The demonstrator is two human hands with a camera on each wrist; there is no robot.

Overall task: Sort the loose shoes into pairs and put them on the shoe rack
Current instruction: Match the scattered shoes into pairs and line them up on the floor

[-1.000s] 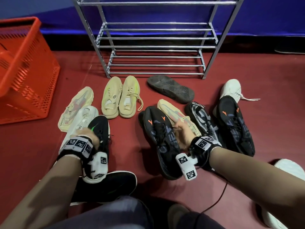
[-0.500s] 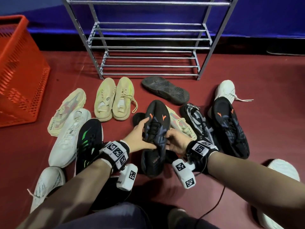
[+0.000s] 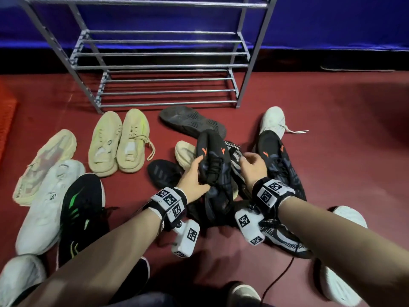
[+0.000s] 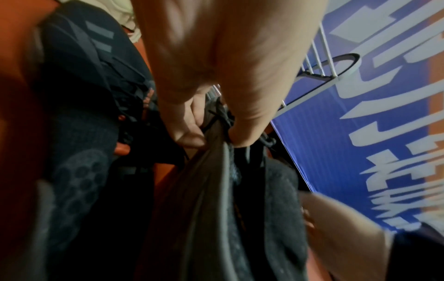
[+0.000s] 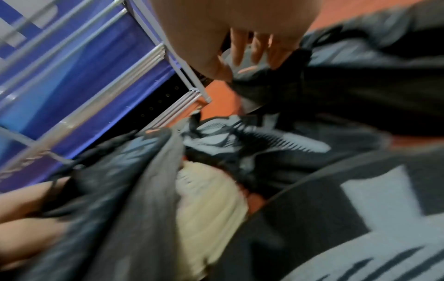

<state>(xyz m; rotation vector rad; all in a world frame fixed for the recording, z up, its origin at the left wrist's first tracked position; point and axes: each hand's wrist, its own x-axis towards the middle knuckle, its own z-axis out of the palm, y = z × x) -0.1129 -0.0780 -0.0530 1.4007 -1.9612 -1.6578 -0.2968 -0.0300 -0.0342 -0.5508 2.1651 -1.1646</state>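
Note:
A black shoe with orange marks [image 3: 213, 151] is lifted, toe up, above the pile; my left hand [image 3: 195, 173] grips it by the laced upper. In the left wrist view, thumb and fingers of the left hand [image 4: 213, 136] pinch that black shoe [image 4: 216, 190] at the laces. My right hand [image 3: 251, 161] hangs just right of it with loose fingers, holding nothing. Its fingertips [image 5: 254, 53] reach at the matching black shoe with orange marks [image 3: 281, 167], which lies on the floor. The metal shoe rack [image 3: 168, 54] stands behind, its shelves bare.
On the red floor lie a beige pair [image 3: 119, 142], a cream shoe [image 3: 44, 165], a white shoe [image 3: 51, 204], a black-green shoe [image 3: 81, 209], an upturned black sole [image 3: 190, 122], another white shoe [image 3: 272, 120] and a black-white knit shoe [image 3: 281, 238]. A red basket's edge [image 3: 6, 120] shows far left.
My left hand left the black-green shoe, crossed over and took the black-orange shoe, which rose off the floor. My right hand let go of it and shifted right toward its match.

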